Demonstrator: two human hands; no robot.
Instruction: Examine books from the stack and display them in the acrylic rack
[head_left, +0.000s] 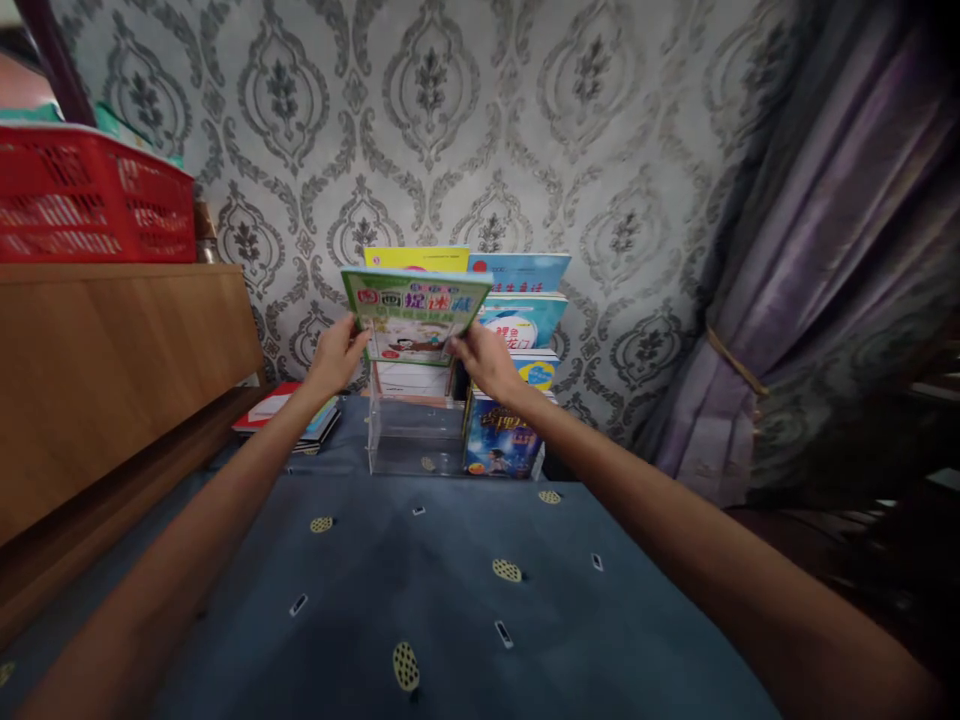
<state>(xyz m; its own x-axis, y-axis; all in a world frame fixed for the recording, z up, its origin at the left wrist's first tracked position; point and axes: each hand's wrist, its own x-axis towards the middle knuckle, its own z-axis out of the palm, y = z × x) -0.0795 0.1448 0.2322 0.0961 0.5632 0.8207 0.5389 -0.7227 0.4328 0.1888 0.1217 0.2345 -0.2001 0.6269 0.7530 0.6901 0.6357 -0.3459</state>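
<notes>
I grasp the green book (417, 322) at opposite edges with left hand (339, 354) and right hand (489, 360), above the clear rack (401, 452). I judge this step as positioning; lowering calls for level edges.

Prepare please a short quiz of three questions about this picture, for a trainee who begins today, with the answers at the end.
1. What do the left hand and the right hand hold between them?
2. True or false: the red plastic basket stands on the wooden cabinet.
3. In which column of the clear book rack does the dark-blue book stand, as the person sees it?
A) left
B) right

Key: 1. A green-bordered book with a Chinese title. 2. True. 3. B.
</notes>
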